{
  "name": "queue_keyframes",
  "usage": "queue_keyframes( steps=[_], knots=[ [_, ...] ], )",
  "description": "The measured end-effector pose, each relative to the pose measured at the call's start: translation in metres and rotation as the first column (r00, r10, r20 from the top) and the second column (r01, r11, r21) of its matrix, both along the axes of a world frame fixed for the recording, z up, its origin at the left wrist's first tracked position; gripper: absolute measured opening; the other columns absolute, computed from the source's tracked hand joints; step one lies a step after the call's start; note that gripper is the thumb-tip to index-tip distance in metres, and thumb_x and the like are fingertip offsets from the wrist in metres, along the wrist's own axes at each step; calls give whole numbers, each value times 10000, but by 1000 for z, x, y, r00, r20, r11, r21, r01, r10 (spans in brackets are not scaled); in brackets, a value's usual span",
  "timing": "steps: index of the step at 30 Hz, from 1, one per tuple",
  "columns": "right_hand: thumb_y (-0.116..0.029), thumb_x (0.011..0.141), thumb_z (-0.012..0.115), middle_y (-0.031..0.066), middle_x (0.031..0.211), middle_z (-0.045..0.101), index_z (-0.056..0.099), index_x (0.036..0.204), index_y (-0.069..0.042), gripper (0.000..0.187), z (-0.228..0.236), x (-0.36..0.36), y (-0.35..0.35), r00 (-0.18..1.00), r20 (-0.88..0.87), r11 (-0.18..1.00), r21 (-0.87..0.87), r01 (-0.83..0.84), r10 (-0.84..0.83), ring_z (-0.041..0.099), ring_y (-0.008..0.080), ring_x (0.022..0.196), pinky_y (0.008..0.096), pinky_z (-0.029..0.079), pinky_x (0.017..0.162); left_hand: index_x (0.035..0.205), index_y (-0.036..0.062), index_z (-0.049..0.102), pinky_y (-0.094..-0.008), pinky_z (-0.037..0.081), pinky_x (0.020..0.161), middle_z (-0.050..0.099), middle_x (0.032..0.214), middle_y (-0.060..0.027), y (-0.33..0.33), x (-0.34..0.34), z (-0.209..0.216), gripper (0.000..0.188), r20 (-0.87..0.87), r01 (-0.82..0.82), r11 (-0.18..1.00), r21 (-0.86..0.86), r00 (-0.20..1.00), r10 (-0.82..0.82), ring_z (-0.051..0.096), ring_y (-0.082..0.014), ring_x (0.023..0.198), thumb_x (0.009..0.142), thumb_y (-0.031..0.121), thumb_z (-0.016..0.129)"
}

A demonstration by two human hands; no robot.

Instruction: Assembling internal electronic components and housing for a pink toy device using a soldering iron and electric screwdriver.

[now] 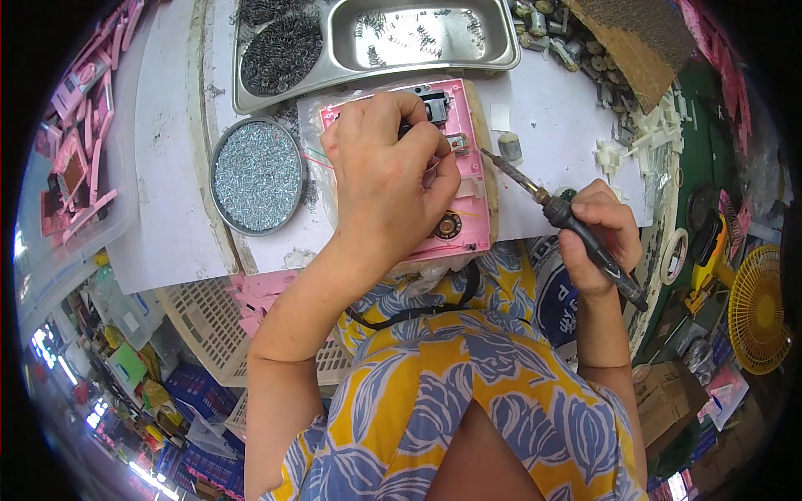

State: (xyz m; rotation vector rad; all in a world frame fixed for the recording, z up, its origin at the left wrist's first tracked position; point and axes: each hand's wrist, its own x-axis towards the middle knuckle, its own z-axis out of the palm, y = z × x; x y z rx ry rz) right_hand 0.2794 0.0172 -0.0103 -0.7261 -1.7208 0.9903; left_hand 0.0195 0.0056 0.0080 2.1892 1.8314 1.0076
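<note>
Here's my worktop, spread white across the view, and at its left side a clear bin loaded with pink plastic pieces. Below, a beige basket with a gridded wall sits beside my lap. Up at the far edge, a steel tray shows 2 compartments: dark springs packed on the left, a looser scatter on the right. A yellow fan stands off to my right, well apart.

Now centre stage, the pink casing, lying right in front of me on a tan pad, its parts facing up. Over it comes my left hand, fingers bent and bunched near the casing's middle; whatever is between those fingertips is hidden, so I can't tell if they grip anything. Over on the right, my right hand is closed around the soldering iron, its slim tip pointing up-left, right by the casing's right edge; contact I can't tell.

Left of the casing, a round dish brims with small silvery pieces. Inside the casing, a dark round part sits near the close end. And just beyond its right edge, a small silver cylinder.
</note>
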Motion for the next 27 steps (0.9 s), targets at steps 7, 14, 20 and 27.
queue_keyframes(
  steps=[7,14,20,27],
  knots=[
    [-50,799,765,82,778,591,617,1038,16,289,7,7,4,999,4,999,-25,39,-39,529,168,695,290,409,653,772,104,676,-398,368,774,557,959,-53,1,0,1,162,-3,8,1000,8,1000,-8,515,-264,889,650,111,783],
    [-43,790,767,87,778,593,621,1030,17,288,8,8,6,999,17,999,-23,29,-28,529,169,693,289,405,650,791,101,687,-398,368,772,564,964,-55,0,0,1,159,-23,9,1000,9,1000,-9,523,-259,878,670,110,790],
    [-37,780,766,77,763,593,627,1023,23,286,7,8,10,1000,7,999,-30,19,-19,516,157,670,282,388,623,807,98,691,-396,365,781,560,958,-60,0,0,4,144,-50,11,1000,5,999,-11,525,-258,882,716,131,797],
    [-41,768,778,58,737,586,638,995,14,272,5,-3,16,999,40,1000,-19,-15,16,496,140,649,266,365,592,806,111,687,-401,353,776,530,923,-59,3,3,7,124,-100,7,1000,-26,995,-10,511,-260,865,730,165,770]
  ],
)
